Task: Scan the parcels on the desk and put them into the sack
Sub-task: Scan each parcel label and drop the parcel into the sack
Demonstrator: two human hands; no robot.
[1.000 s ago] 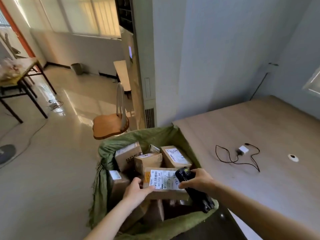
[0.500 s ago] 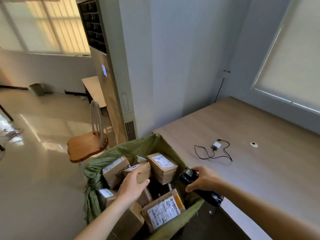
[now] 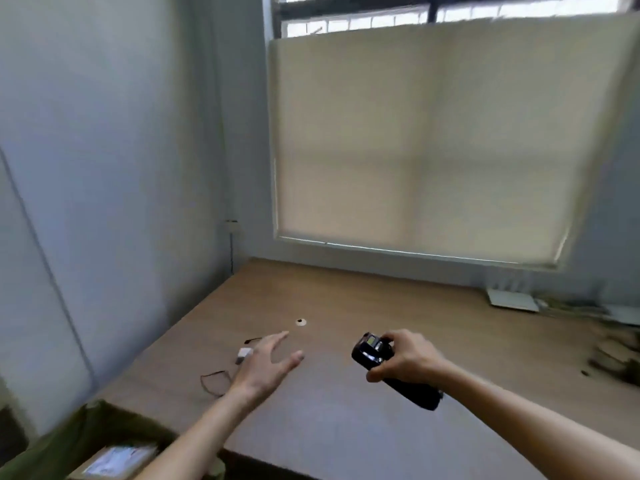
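Your view is blurred, but the large brown wooden desk [image 3: 398, 341] fills the middle of it, running from the near edge to the far wall under a cream roller blind [image 3: 422, 150]. At the near left corner, below the desk edge, the green woven sack [image 3: 69, 441] shows only its rim, and inside it lies one brown cardboard parcel with a white label [image 3: 117, 460], partly cut off by the frame. At the far right of the desk sit a flat white device [image 3: 510, 299] and some dark smeared shapes you cannot make out.

Your right hand [image 3: 407, 358] is closed around a black handheld scanner [image 3: 381, 362], its small screen end pointing left and up, its handle trailing down to the right. Your left hand [image 3: 266, 365] hovers over the desk, empty, with fingers spread wide. Just left of it lies a small white charger plug [image 3: 243, 355] with a thin black cable [image 3: 213, 379] looping nearer. A small round white grommet [image 3: 301, 322] lies just beyond your left fingertips.
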